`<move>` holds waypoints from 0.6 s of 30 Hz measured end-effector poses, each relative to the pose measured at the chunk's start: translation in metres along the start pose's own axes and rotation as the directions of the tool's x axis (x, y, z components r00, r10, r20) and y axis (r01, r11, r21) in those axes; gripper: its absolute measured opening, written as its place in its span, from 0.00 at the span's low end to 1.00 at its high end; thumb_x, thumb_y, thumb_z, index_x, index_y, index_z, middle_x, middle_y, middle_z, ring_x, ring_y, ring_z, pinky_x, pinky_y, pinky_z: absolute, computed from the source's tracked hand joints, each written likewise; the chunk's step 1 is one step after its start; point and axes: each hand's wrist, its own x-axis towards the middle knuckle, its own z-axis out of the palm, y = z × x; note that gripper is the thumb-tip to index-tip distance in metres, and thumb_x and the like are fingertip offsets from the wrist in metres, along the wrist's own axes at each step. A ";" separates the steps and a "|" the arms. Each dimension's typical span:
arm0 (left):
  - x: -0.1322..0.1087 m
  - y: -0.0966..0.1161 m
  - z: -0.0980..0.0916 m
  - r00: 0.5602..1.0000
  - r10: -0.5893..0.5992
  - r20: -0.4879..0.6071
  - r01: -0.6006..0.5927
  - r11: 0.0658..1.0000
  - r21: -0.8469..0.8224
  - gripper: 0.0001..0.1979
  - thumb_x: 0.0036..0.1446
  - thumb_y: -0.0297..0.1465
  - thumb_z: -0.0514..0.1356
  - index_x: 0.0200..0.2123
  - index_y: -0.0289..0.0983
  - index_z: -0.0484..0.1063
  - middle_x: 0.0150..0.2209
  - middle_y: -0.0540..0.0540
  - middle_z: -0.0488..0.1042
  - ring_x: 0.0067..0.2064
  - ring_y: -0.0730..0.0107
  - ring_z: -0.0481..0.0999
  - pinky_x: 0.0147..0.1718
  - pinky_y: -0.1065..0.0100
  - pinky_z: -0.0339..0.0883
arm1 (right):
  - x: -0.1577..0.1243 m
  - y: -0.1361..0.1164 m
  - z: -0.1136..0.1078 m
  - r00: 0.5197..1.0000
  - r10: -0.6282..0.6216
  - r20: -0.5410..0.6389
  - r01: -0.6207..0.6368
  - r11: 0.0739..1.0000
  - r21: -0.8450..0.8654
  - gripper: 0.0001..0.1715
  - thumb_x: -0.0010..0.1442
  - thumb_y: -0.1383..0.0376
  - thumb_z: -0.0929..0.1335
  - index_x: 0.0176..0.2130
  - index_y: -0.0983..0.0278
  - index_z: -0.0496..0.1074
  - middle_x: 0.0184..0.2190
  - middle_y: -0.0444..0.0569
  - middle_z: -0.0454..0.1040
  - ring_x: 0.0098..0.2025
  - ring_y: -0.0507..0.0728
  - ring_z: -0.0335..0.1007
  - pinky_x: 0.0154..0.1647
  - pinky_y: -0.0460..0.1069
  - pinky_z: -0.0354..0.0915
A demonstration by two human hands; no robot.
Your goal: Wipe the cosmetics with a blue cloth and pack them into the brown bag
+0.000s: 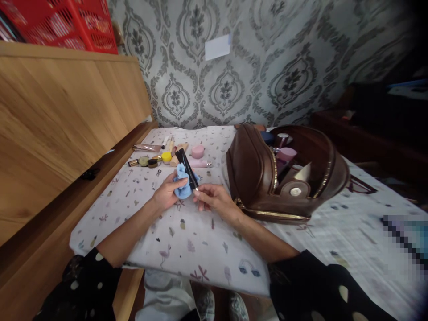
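Note:
My left hand (165, 192) is closed on a crumpled light-blue cloth (183, 191), which presses against a black squeeze tube (187, 168). At the tube's lower end, the fingers of my right hand (214, 199) pinch it near its cap. The tube tilts, its flat end up and to the left. Behind my hands lie several cosmetics, among them a yellow round jar (166, 156), a pink sponge-like piece (197, 151), a pink tube (200, 163) and a clear pinkish tube (147, 147). To the right stands an unzipped brown leather bag (252, 171) with more items inside.
A printed white cloth (187, 249) covers the table. On the left rises a wooden cabinet (73, 93) with red plastic baskets (80, 26) on top. Patterned wallpaper (224, 89) is behind the table. A blurred-out object (408, 238) lies at the far right.

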 end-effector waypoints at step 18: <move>-0.016 0.016 0.003 1.000 -0.008 -0.009 0.010 0.978 0.210 0.22 0.44 0.39 0.74 0.41 0.37 0.76 0.32 0.48 0.76 0.29 0.73 0.73 0.27 0.74 0.67 | -0.011 -0.015 0.003 0.987 -0.146 -0.074 0.129 0.972 -0.197 0.31 0.52 0.38 0.71 0.28 0.63 0.71 0.22 0.43 0.71 0.21 0.51 0.66 0.21 0.45 0.58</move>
